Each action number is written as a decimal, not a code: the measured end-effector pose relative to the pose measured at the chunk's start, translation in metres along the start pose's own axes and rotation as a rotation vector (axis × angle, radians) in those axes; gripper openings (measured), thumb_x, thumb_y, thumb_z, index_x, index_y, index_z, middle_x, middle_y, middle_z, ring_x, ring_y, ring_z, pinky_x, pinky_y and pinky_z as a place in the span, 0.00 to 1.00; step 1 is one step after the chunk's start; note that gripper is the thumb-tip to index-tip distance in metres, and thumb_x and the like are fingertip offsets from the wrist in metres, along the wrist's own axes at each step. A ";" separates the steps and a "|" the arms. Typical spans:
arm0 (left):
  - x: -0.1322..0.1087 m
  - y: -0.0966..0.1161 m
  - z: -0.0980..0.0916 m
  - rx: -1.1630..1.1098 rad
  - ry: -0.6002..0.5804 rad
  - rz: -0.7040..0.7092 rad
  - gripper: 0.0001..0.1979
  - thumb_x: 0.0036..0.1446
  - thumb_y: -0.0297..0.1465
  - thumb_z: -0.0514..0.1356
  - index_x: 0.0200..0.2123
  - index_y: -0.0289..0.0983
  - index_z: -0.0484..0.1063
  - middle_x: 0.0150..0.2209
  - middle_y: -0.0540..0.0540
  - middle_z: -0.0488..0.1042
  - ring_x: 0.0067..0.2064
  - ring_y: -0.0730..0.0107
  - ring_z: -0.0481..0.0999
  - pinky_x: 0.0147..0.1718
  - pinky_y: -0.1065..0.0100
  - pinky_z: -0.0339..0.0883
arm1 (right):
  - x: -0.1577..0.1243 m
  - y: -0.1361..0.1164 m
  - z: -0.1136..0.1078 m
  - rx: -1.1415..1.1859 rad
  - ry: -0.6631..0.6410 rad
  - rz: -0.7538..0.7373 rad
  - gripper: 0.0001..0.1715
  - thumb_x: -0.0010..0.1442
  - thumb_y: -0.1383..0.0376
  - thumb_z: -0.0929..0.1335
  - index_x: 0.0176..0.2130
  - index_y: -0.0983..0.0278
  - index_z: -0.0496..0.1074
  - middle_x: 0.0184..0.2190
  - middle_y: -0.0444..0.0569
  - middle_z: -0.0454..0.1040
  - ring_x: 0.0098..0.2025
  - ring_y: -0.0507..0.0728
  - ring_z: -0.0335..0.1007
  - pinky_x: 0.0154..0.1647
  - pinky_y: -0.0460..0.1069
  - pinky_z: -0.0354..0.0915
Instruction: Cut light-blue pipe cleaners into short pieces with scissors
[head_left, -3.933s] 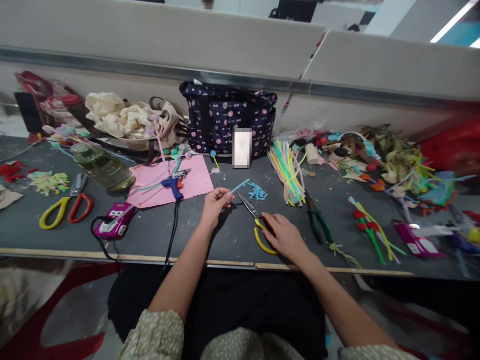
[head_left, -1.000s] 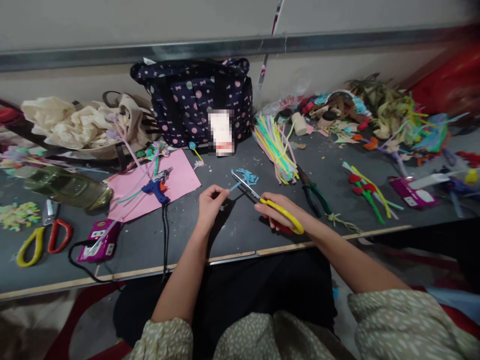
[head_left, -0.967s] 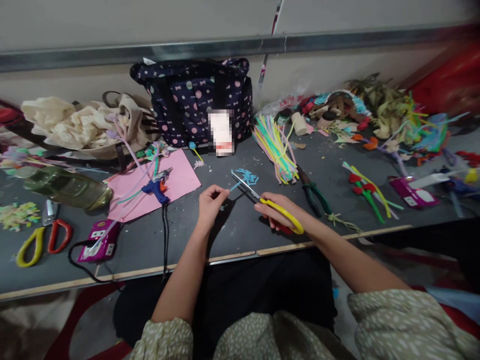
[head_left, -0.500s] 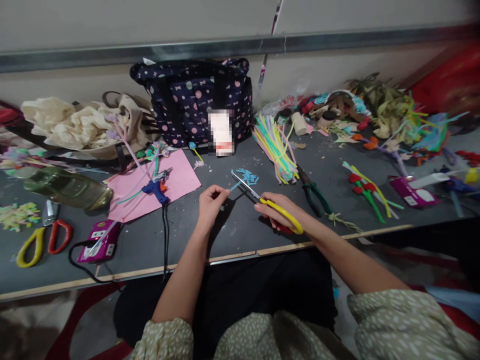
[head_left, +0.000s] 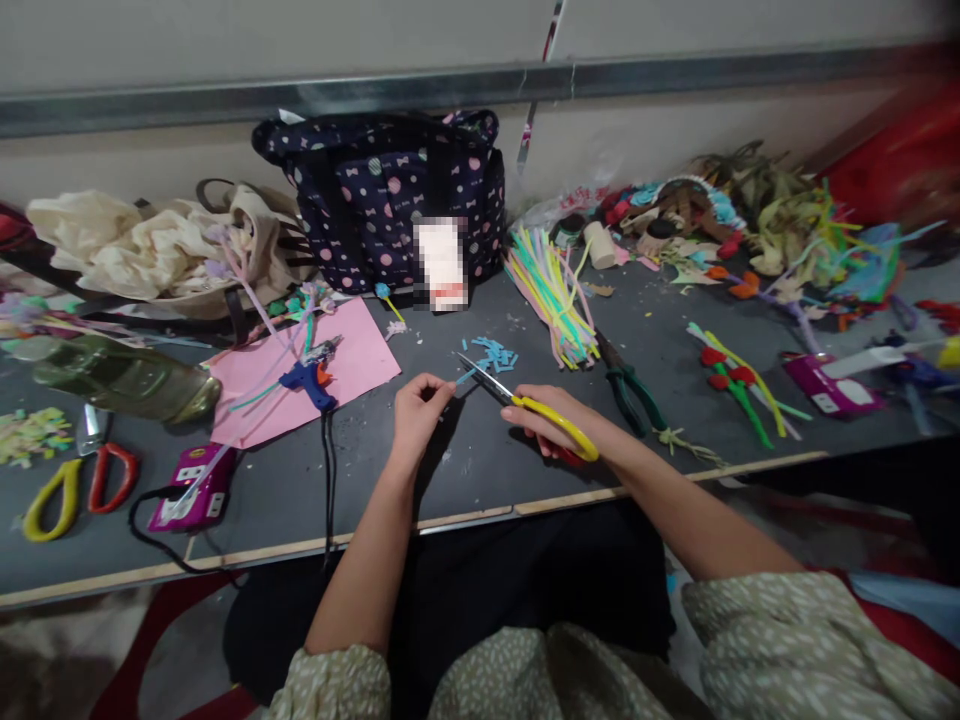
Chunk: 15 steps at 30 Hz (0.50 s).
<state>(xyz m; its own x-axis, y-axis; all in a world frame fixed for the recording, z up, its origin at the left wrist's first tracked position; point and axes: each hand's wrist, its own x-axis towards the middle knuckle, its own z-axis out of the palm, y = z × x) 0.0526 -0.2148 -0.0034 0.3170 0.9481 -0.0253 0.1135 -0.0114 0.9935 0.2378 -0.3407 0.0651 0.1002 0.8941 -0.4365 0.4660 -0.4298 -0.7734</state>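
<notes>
My left hand (head_left: 416, 415) pinches a short blue pipe-cleaner piece (head_left: 465, 376) over the dark grey table (head_left: 480, 470). My right hand (head_left: 551, 420) grips yellow-and-red scissors (head_left: 525, 405), whose blades point up-left and meet the blue piece's far end. A small heap of cut blue bits (head_left: 496, 355) lies just behind the blade tips.
A spotted dark bag (head_left: 390, 200) stands at the back. A pink sheet (head_left: 315, 375) with a blue glue gun (head_left: 307, 375) lies left, its cord hanging over the front edge. A bundle of coloured pipe cleaners (head_left: 551, 290) and green-handled pliers (head_left: 630, 395) lie right. Second scissors (head_left: 64, 490) at far left.
Since the oldest frame my right hand lifted the scissors from the table and brought the blades to the blue piece. Over the last second both hands barely moved.
</notes>
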 end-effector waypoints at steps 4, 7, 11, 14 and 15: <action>0.000 -0.001 -0.001 0.070 0.016 0.033 0.06 0.47 0.33 0.68 0.24 0.38 0.75 0.23 0.51 0.72 0.25 0.72 0.65 0.27 0.71 0.58 | 0.010 0.006 -0.002 0.002 -0.045 -0.010 0.21 0.63 0.47 0.66 0.31 0.60 0.61 0.18 0.40 0.68 0.14 0.51 0.67 0.12 0.44 0.60; 0.001 -0.001 -0.002 0.109 0.008 0.030 0.04 0.47 0.32 0.67 0.25 0.38 0.76 0.23 0.50 0.73 0.26 0.71 0.66 0.27 0.71 0.58 | 0.017 0.010 -0.003 0.011 -0.086 -0.010 0.21 0.63 0.48 0.66 0.32 0.60 0.60 0.18 0.40 0.68 0.13 0.51 0.67 0.11 0.43 0.59; 0.004 -0.006 -0.003 0.161 -0.003 0.050 0.03 0.48 0.31 0.66 0.26 0.38 0.77 0.24 0.49 0.74 0.26 0.71 0.67 0.28 0.71 0.58 | 0.019 0.007 -0.003 0.005 -0.094 0.006 0.19 0.64 0.51 0.66 0.32 0.61 0.60 0.21 0.40 0.69 0.13 0.51 0.68 0.10 0.43 0.59; 0.007 -0.010 -0.004 0.164 -0.006 0.078 0.05 0.49 0.33 0.66 0.26 0.38 0.77 0.24 0.49 0.74 0.26 0.72 0.67 0.28 0.71 0.59 | 0.016 -0.002 -0.001 -0.010 -0.070 0.052 0.17 0.64 0.53 0.67 0.33 0.61 0.60 0.20 0.39 0.68 0.13 0.49 0.67 0.11 0.41 0.58; 0.008 -0.011 -0.005 0.156 -0.007 0.083 0.05 0.48 0.33 0.66 0.26 0.37 0.77 0.24 0.49 0.74 0.26 0.72 0.68 0.29 0.71 0.59 | 0.014 -0.006 -0.001 -0.016 -0.068 0.064 0.16 0.64 0.54 0.68 0.33 0.61 0.60 0.19 0.39 0.68 0.13 0.49 0.67 0.11 0.41 0.57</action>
<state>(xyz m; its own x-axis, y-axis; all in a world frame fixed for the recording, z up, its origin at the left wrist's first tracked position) 0.0492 -0.2060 -0.0143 0.3377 0.9397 0.0549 0.2316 -0.1394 0.9628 0.2371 -0.3254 0.0634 0.0706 0.8542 -0.5151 0.4747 -0.4829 -0.7358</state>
